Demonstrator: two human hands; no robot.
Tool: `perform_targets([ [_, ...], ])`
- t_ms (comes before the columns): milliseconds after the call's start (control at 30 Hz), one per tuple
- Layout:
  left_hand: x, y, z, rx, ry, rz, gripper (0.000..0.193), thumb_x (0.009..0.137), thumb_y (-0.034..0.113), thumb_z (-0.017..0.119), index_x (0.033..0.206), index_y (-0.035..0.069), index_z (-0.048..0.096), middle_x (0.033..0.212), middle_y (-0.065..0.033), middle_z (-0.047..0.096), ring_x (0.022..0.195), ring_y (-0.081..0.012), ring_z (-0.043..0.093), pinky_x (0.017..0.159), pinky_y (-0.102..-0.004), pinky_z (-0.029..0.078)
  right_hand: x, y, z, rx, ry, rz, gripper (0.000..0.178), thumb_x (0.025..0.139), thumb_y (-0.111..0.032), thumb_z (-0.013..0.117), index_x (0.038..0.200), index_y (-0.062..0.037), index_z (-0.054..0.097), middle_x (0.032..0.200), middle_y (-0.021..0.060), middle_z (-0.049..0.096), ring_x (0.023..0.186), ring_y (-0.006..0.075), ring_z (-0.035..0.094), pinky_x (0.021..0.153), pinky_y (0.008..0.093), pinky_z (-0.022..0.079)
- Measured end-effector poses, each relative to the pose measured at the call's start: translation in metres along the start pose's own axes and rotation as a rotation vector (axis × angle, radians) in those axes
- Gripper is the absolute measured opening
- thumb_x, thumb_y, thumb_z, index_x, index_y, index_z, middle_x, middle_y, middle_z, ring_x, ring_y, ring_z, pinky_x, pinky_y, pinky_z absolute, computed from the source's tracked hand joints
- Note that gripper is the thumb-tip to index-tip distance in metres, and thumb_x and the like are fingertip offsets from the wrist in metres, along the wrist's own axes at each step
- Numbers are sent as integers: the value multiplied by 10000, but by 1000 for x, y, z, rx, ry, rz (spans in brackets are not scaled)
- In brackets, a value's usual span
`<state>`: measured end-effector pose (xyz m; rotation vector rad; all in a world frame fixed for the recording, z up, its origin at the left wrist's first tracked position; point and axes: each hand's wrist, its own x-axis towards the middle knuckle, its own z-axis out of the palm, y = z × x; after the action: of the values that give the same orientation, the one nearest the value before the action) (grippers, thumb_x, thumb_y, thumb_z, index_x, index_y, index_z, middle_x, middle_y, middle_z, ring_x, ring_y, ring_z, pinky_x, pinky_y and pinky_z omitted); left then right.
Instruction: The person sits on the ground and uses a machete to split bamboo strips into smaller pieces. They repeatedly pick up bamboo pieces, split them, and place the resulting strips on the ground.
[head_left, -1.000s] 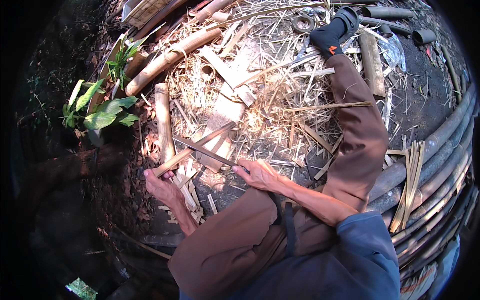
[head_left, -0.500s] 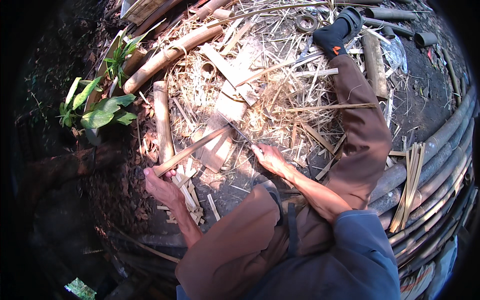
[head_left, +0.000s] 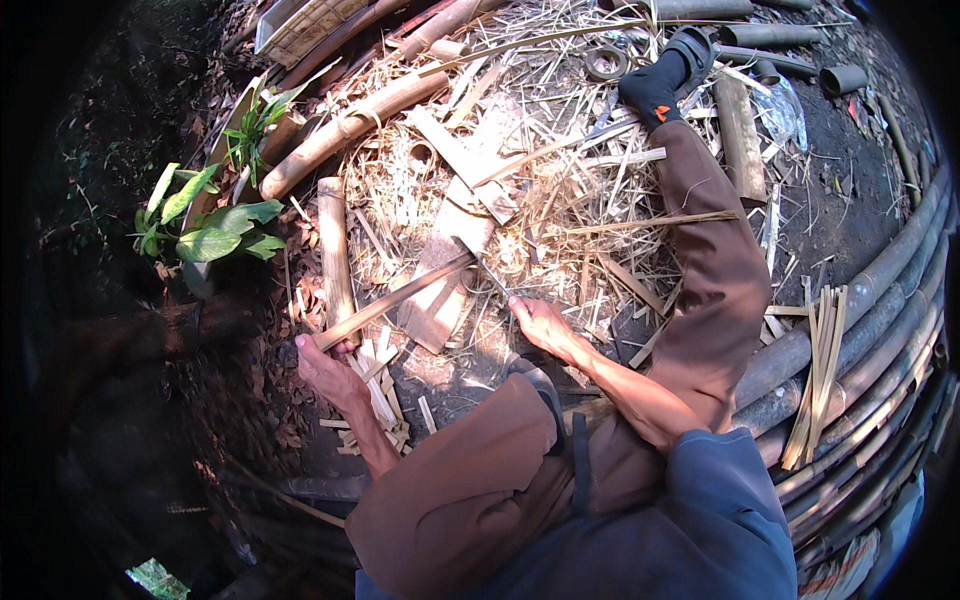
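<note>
My left hand (head_left: 338, 378) is closed around the near end of a split bamboo strip (head_left: 385, 305). The strip slants up and to the right, its far end above a flat wooden board (head_left: 425, 322) on the ground. In my right hand (head_left: 548, 326), the fingers are wrapped round the handle of a knife, the handle mostly hidden by the grip. The thin knife blade (head_left: 490, 272) points up and left and crosses the strip at its far end. Short cut bamboo pieces (head_left: 378, 390) lie in a pile beside my left hand.
Pale shavings (head_left: 560, 190) cover the ground ahead, around my outstretched right leg (head_left: 708, 260). Long bamboo poles (head_left: 850, 350) lie at the right with a bundle of thin strips (head_left: 818, 375) on them. Thick bamboo (head_left: 355, 125) and a leafy plant (head_left: 215, 235) are at the left.
The whole view has shifted slightly. Both hands keep their grips, and the knife still crosses the strip near its far end, with little visible movement between them.
</note>
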<state>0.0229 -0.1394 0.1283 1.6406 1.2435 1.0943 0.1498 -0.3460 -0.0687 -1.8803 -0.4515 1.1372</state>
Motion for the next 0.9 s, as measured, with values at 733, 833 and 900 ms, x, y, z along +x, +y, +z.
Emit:
perform_targets([
  [733, 3, 2, 44, -856, -245, -307, 724, 917, 720, 302, 900, 33, 529, 852, -94, 532, 832, -215, 511, 869, -375, 402, -40, -46, -7, 136, 23, -47, 486, 977, -437, 450, 1169, -19, 605, 658, 98, 512, 628, 186, 493, 635, 369, 439],
  [833, 3, -20, 79, -1151, -491, -231, 721, 915, 721, 309, 815, 35, 506, 727, -66, 474, 729, -186, 431, 754, -334, 362, -78, -108, -35, 198, -15, -153, 511, 987, -363, 471, 1422, -95, 435, 685, 58, 532, 612, 114, 470, 607, 313, 440],
  [900, -10, -25, 94, -1030, -458, -157, 693, 928, 699, 321, 772, 45, 490, 699, -44, 444, 709, -170, 395, 725, -316, 330, -95, -141, -40, 164, -11, -272, 523, 1003, -309, 457, 1480, -121, 354, 675, 13, 511, 604, 64, 451, 574, 261, 416],
])
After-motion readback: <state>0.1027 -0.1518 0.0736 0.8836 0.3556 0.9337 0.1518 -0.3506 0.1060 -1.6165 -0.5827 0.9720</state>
